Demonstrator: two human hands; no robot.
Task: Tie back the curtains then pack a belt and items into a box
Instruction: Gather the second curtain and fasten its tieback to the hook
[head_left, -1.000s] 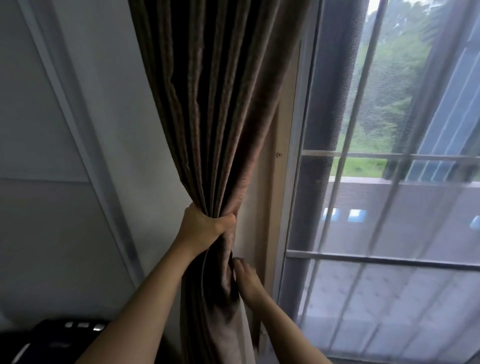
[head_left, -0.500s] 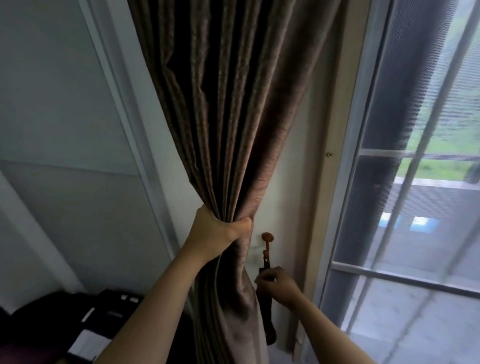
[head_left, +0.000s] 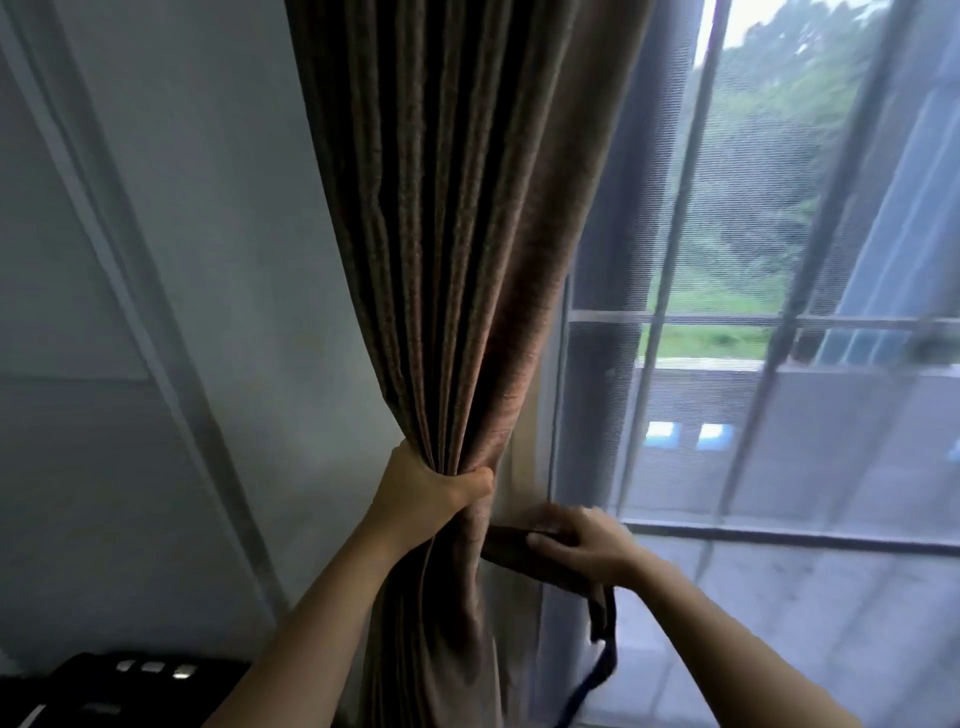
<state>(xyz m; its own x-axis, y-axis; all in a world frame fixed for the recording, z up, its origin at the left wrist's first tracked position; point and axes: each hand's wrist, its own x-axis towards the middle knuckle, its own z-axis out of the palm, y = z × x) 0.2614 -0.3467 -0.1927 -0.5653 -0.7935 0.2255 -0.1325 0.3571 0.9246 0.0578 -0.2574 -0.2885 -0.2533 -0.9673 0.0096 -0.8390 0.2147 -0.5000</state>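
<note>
L hand (head_left: 431, 499) clenched round the bunched brown curtain (head_left: 467, 260) at its waist, R hand (head_left: 582, 540) just beside it gripping a dark tieback strap (head_left: 506, 548) w/ loose end hanging below, screened window (head_left: 779, 364) beyond at right.

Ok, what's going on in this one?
A person is tying back a brown curtain beside the window. The left hand grips the gathered fabric in a bunch. The right hand holds a dark tie-back band that runs out from the curtain's edge, with its loose end hanging below the hand. The band does not look fastened round the curtain yet.
</note>
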